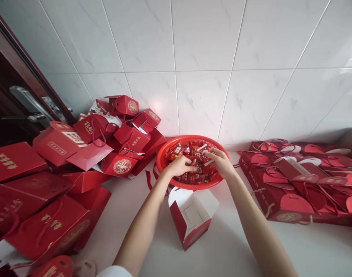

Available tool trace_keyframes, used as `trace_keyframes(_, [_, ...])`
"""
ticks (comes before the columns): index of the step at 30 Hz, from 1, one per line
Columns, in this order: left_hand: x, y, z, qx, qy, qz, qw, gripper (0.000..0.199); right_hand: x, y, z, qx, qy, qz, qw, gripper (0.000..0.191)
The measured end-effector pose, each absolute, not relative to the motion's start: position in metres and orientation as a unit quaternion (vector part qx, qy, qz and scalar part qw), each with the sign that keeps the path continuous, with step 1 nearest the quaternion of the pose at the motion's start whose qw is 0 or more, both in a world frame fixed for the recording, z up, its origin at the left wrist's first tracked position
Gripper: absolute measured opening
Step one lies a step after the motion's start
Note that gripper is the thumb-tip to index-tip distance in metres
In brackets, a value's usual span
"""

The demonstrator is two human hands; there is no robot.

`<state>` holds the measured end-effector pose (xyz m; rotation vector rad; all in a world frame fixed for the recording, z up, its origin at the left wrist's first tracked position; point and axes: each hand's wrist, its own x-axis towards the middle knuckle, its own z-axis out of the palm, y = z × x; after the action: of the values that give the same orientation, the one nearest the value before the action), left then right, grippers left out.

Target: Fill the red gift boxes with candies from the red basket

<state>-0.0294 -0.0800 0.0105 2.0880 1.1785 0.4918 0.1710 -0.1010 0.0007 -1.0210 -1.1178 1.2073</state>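
Observation:
A round red plastic basket [161, 169] stands against the wall, filled with red-wrapped candies [183, 177]. My left hand [180, 166] reaches into its left side, thumb and fingers curled around a wrapped candy among the others; the fingertips are partly hidden. Over the right side, my right hand [220, 161] pinches a flat red packet [202, 153] with white edges. In front of the basket sits a small red gift box [197, 235], its lid flaps open and its white inside showing; no candy is visible in it. Neither hand touches this box.
Red gift boxes [132, 140] lie in a loose heap on the left, spilling toward the front. On the right, more red boxes [291, 192] stand packed together in rows. Behind everything is a white tiled wall [205, 104]. A dark door with a metal handle [30, 102] is at far left.

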Motion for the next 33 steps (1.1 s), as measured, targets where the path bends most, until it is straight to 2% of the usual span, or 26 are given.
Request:
trace_keyframes(3, [-0.030, -0.080, 0.008, 0.793, 0.455, 0.255, 0.314, 0.047, 0.172, -0.102, 0.002, -0.423, -0.454, 0.541, 0.567, 0.039])
trace_keyframes(7, [-0.030, -0.076, 0.005, 0.777, 0.455, 0.325, 0.289, 0.014, 0.174, -0.103, 0.005, -0.401, -0.431, 0.581, 0.562, 0.037])
trace_keyframes(12, [-0.028, -0.073, 0.005, 0.778, 0.443, 0.364, 0.255, 0.043, 0.178, -0.104, 0.008, -0.370, -0.427, 0.622, 0.542, 0.030])
trace_keyframes(17, [-0.021, -0.077, 0.007, 0.823, 0.401, 0.337, 0.220, 0.038, 0.179, -0.107, 0.010, -0.353, -0.455, 0.643, 0.504, 0.031])
trace_keyframes(21, [-0.021, -0.078, 0.010, 0.821, 0.384, 0.337, 0.254, 0.044, 0.178, -0.107, 0.009, -0.356, -0.450, 0.626, 0.529, 0.033])
trace_keyframes(23, [-0.023, -0.075, 0.009, 0.818, 0.415, 0.295, 0.267, 0.039, 0.179, -0.106, 0.009, -0.352, -0.428, 0.617, 0.559, 0.035])
trace_keyframes(26, [-0.024, -0.070, 0.007, 0.845, 0.456, 0.129, 0.247, 0.029, 0.179, -0.104, 0.007, -0.352, -0.404, 0.608, 0.585, 0.036])
trace_keyframes(29, [-0.019, -0.068, 0.009, 0.864, 0.459, -0.009, 0.206, 0.046, 0.181, -0.102, 0.006, -0.354, -0.406, 0.608, 0.583, 0.035])
trace_keyframes(31, [-0.012, -0.068, 0.013, 0.868, 0.464, -0.047, 0.168, 0.059, 0.182, -0.102, 0.005, -0.354, -0.405, 0.609, 0.583, 0.034])
trace_keyframes(33, [-0.005, -0.068, 0.017, 0.870, 0.468, -0.066, 0.139, 0.064, 0.183, -0.101, 0.004, -0.348, -0.398, 0.612, 0.587, 0.033])
